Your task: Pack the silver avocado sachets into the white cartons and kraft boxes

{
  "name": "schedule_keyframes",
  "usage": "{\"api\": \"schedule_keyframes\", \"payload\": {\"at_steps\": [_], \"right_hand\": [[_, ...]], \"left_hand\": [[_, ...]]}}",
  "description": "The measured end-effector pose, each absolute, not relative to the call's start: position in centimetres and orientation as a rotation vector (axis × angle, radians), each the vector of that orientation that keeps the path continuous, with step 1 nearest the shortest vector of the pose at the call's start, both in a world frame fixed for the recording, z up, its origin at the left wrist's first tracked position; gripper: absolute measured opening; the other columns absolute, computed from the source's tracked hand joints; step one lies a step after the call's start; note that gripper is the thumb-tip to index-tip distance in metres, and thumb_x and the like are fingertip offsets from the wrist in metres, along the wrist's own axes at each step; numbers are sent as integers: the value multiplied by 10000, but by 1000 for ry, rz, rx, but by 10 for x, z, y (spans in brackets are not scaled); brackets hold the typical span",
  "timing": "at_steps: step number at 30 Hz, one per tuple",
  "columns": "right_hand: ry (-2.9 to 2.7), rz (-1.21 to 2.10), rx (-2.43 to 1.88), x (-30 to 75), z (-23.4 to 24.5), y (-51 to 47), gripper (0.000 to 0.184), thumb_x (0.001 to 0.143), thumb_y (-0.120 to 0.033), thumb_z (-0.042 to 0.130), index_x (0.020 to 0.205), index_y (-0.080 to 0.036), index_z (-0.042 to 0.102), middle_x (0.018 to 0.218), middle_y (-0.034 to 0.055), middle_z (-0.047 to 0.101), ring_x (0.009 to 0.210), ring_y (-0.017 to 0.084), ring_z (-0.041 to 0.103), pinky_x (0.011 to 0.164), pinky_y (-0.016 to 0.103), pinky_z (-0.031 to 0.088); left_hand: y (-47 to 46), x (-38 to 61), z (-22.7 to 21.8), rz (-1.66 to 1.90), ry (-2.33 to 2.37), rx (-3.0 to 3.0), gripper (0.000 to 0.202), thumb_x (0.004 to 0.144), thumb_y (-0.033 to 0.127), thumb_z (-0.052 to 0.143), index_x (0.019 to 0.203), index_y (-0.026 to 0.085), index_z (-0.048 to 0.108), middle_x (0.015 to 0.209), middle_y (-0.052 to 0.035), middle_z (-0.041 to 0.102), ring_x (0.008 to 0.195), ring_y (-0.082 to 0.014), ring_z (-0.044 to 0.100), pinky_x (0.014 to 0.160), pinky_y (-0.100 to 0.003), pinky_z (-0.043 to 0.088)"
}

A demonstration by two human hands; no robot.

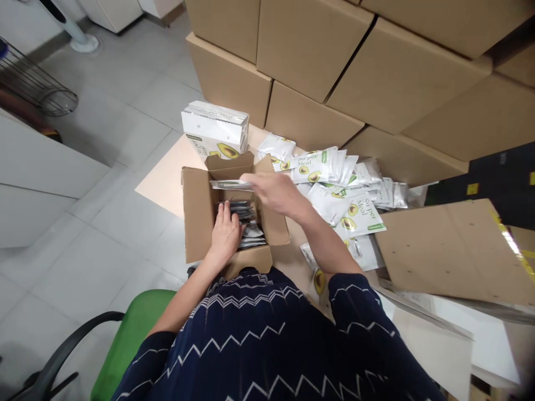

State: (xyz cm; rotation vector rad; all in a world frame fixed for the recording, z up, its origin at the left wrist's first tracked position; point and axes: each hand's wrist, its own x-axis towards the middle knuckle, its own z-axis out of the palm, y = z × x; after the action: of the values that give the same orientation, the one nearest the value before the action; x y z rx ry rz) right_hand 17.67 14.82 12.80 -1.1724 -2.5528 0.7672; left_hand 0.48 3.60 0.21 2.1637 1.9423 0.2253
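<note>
An open brown cardboard box [196, 217] sits in front of my lap with white sachets [251, 231] stacked inside. My left hand [224, 234] rests inside the box, fingers flat and together on the stack. My right hand [278, 192] hovers over the box's far side and pinches a flat white sachet [229, 184] held level above the opening. A loose heap of white avocado-print sachets [334, 184] lies to the right of the box.
A white printed carton [215, 129] stands just behind the box. Large brown cartons [334, 67] are stacked at the back. A cardboard sheet [455, 250] lies at right. Green chair seat [129, 334] at lower left, wire basket [37, 89] far left.
</note>
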Motion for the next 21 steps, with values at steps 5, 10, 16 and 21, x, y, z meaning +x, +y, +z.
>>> {"api": "schedule_keyframes", "payload": {"at_steps": [5,10,16,21], "right_hand": [[-2888,735,-1217,139,86,176,329,1006,-225,422,1264,-224,626,1167,96,710,1049,214,642,799,256,390],[-3007,846,-1139,128,64,203,349,961,-183,469,1265,-191,641,1240,100,697,1107,223,643,802,247,407],[-3278,901,-1119,105,54,209,431,859,-86,552,1275,-144,648,1275,125,687,1111,231,663,765,239,447],[-3550,802,-1150,85,46,207,445,846,-72,601,1287,-92,656,1274,185,678,1097,251,685,781,252,473]], "left_hand": [[32,6,2,205,1954,2169,323,911,274,564,1109,25,617,1545,-324,349,1490,-421,261,1176,-552,346],[31,7,7,196,1968,2162,350,917,290,553,1169,56,623,1543,-279,386,1469,-408,322,1158,-555,368],[33,9,9,221,1939,2114,386,907,273,552,1210,42,613,1564,-279,350,1483,-415,287,1174,-563,343],[35,8,14,204,1968,2112,394,915,290,554,1231,61,608,1555,-266,375,1466,-421,318,1162,-583,347]]}}
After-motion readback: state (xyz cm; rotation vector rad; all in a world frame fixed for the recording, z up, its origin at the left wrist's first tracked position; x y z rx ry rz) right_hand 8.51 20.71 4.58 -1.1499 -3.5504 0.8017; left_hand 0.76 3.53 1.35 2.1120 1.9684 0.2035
